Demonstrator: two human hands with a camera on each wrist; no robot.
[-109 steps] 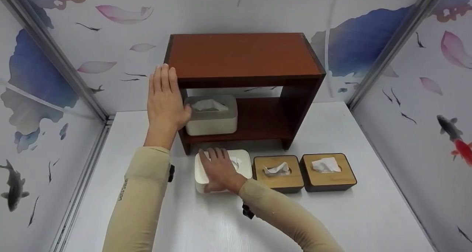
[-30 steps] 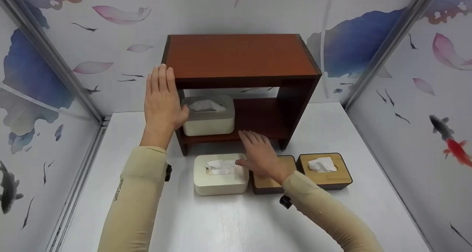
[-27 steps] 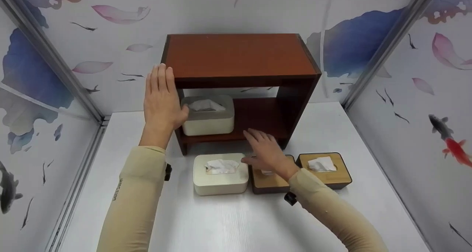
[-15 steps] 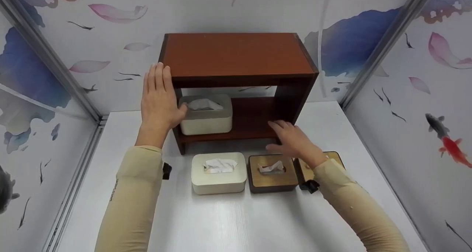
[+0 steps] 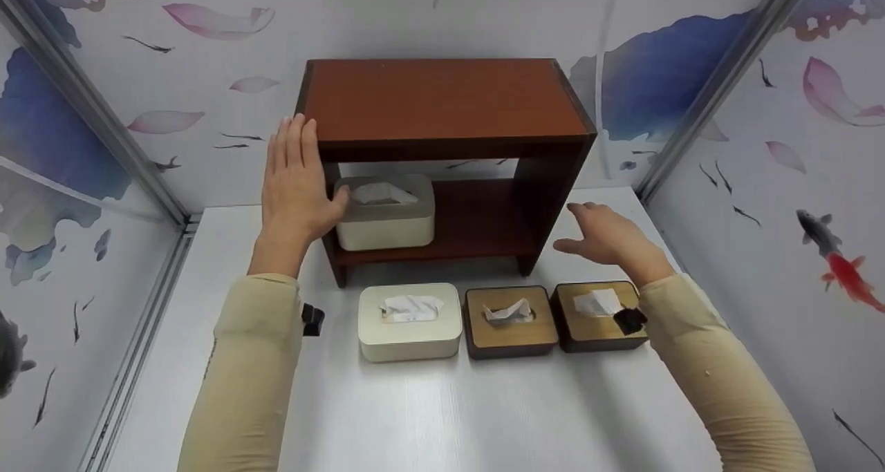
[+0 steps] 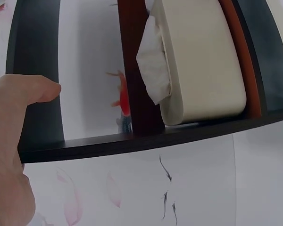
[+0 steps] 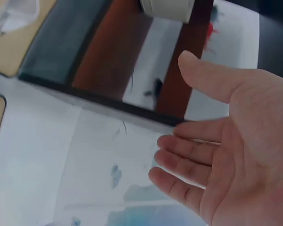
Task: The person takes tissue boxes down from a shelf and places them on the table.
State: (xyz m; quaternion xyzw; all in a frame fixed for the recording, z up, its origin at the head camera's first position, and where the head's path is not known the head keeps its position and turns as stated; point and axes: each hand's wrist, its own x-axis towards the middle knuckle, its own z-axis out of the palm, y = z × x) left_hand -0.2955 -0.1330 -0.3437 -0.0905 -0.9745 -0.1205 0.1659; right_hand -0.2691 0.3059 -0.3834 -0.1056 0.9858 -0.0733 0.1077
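A reddish-brown wooden shelf (image 5: 449,102) stands at the back of the white table. My left hand (image 5: 297,189) lies against its left side with straight fingers, the thumb pointing to the right. Inside, at the left end of the shelf board, sits an off-white tissue box (image 5: 387,231) with a tissue poking out. My right hand (image 5: 612,240) is to the right of the shelf, fingers extended and thumb apart, holding nothing. In the right wrist view its palm (image 7: 269,141) faces the shelf's side; whether the fingertips touch the shelf is unclear.
In a row before the shelf stand a white tissue box (image 5: 409,347) and two tissue boxes with wooden tops, a middle one (image 5: 508,337) and a right one (image 5: 588,330). Printed panels (image 5: 484,16) enclose the table (image 5: 429,417) at the back and sides.
My right hand has left the white tissue box in front and moved right, past the wooden-topped boxes, to the shelf's right side. My left hand stays at the shelf's left side.
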